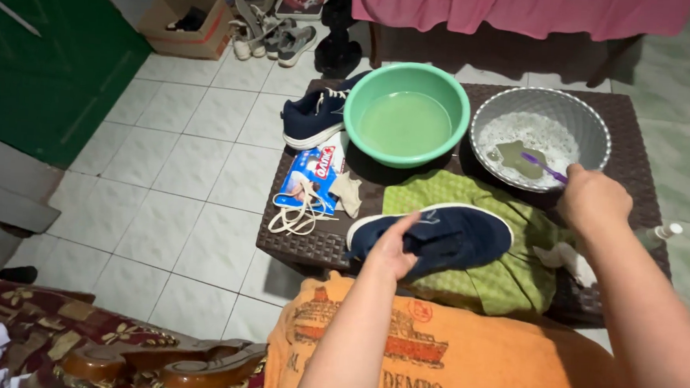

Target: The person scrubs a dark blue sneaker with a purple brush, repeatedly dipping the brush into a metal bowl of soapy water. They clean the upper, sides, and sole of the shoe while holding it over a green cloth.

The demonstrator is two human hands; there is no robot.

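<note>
My left hand grips a dark blue sneaker with a white sole, lying on a green cloth on the dark woven table. My right hand holds a purple toothbrush whose head dips into a grey basin of foamy water with a shoe insole in it. A green basin of water stands left of it. A second blue sneaker rests at the table's far left corner.
White laces and a blue packet lie at the table's left edge. An orange towel covers my lap. A small bottle lies at the right. Shoes and a cardboard box sit on the tiled floor beyond.
</note>
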